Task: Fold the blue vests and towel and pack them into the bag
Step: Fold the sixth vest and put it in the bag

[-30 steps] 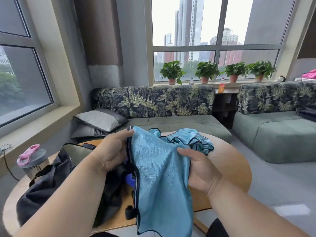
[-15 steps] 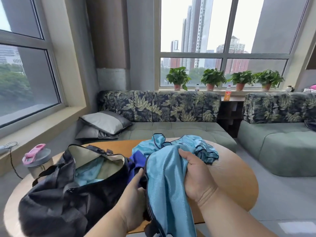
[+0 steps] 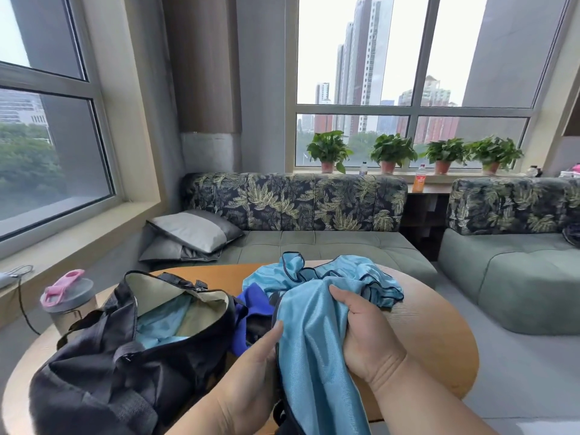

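Note:
I hold a light blue vest (image 3: pixel 314 346) with dark trim over the near edge of the round wooden table (image 3: pixel 439 334). My left hand (image 3: pixel 254 368) grips its left edge and my right hand (image 3: pixel 364 334) grips its upper right side. More light blue vests (image 3: pixel 354 274) lie crumpled on the table behind it. A dark blue cloth (image 3: pixel 251 306) lies between them and the bag. The black bag (image 3: pixel 119 356) stands open at the left, with light blue fabric (image 3: pixel 163 324) inside.
A grey bottle with a pink lid (image 3: pixel 67 298) stands at the table's left edge, with a cable beside it. A leaf-patterned sofa (image 3: pixel 314 227) with grey pillows (image 3: pixel 191 230) runs behind the table. A second sofa (image 3: pixel 514 262) is at the right.
The vest came down from in front of me toward the table edge. My left hand dropped from the vest's top corner to its left edge. The bag's opening came into view.

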### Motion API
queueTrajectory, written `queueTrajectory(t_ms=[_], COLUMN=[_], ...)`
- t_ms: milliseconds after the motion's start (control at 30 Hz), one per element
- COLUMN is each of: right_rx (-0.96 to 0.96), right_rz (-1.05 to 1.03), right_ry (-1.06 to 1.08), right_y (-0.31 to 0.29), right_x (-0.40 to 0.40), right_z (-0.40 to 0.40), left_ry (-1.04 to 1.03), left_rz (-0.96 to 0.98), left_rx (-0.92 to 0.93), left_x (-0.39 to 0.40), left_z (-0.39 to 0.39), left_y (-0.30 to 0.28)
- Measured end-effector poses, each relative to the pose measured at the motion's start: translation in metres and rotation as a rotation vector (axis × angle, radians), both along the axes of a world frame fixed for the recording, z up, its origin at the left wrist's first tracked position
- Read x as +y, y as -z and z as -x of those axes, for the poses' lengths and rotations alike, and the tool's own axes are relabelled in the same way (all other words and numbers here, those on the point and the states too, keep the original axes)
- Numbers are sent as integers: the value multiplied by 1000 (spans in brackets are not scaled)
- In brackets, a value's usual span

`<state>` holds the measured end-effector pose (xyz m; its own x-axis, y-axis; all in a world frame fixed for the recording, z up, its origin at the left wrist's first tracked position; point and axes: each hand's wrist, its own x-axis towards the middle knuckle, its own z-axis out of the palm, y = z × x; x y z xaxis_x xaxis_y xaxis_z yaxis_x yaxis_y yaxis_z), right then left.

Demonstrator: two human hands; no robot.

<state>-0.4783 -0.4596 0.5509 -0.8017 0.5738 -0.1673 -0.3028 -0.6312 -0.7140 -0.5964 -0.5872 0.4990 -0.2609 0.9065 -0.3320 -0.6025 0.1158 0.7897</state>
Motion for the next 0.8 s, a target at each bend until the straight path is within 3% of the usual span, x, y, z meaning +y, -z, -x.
queueTrajectory(t_ms=[300,433,600,800], right_rx=[-112,-293,-373,-431], right_rz=[-104,-355,-580,-747], right_ry=[-22,-1,50,209], right_y=[8,20,19,7], right_x=[13,19,12,6], right_z=[-15,-30,-39,-46], left_ry=[-216,-322,-428,-501], left_rz=[28,81,212,221], left_rx=[91,137,201,278], left_x=[1,0,0,-3], left_z=[12,19,25,16], left_y=[-17,-26,-27,-33])
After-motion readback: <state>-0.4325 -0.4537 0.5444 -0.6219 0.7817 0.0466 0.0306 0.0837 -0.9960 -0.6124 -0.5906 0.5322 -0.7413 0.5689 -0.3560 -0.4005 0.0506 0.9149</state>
